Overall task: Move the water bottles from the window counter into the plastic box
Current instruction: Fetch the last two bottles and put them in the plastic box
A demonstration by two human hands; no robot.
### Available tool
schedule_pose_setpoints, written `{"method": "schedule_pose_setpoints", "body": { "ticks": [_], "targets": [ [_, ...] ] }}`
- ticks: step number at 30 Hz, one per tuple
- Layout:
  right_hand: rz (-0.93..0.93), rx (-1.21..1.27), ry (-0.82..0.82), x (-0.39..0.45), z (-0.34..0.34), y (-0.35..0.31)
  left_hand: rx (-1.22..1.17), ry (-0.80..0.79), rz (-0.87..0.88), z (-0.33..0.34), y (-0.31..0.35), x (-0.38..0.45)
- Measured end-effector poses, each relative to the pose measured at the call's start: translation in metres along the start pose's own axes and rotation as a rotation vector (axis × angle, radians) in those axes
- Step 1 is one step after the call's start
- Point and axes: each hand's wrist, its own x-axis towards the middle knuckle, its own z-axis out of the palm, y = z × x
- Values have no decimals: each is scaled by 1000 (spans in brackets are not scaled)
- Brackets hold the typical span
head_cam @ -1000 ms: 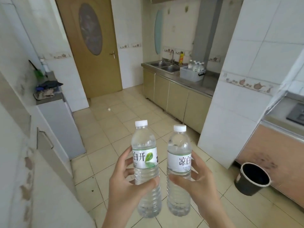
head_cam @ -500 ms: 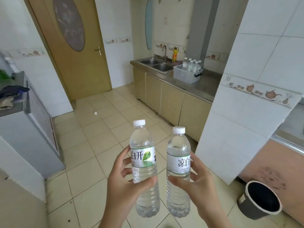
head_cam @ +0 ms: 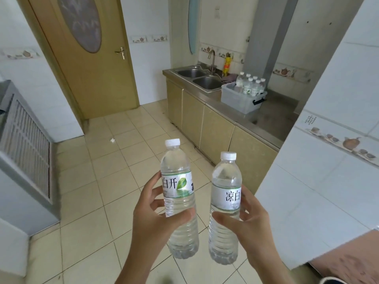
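I hold two clear water bottles upright in front of me, above the tiled floor. My left hand (head_cam: 151,220) grips the left bottle (head_cam: 178,193), which has a white cap and a green-leaf label. My right hand (head_cam: 246,224) grips the right bottle (head_cam: 225,201) around its white label. Far ahead on the steel counter stands the translucent plastic box (head_cam: 238,100) with a dark handle. Several white-capped bottles (head_cam: 251,85) stand inside it.
A double sink (head_cam: 202,78) with a tap lies left of the box on the counter over beige cabinets (head_cam: 215,128). A white tiled wall corner (head_cam: 320,181) juts in at right. A brown door (head_cam: 88,56) is at the back, a grey appliance (head_cam: 24,160) at left.
The view has moved forward and turned right: counter and box appear nearer, and the black bucket has left the frame. Both bottles stay held upright in my hands.
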Motion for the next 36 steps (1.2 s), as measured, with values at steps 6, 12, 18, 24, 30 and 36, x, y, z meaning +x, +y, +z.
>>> {"method": "schedule_pose_setpoints", "body": {
  "ticks": [6,12,18,24,30,36],
  "targets": [
    [8,-14,25,120,13,0,-4,-35,-3,40,-15,123],
    [21,-25,81,235,24,-15,7,-116,-13,80,-17,256],
    [25,-34,146,329,21,-26,16,-213,15,131,-18,355],
    [25,-57,177,438,-3,-18,46,-261,9,195,-34,443],
    [11,-70,150,571,-38,-8,44,-205,16,276,-45,539],
    [-13,-87,99,688,-76,-16,38,-143,23,352,-46,624]
  ]
}}
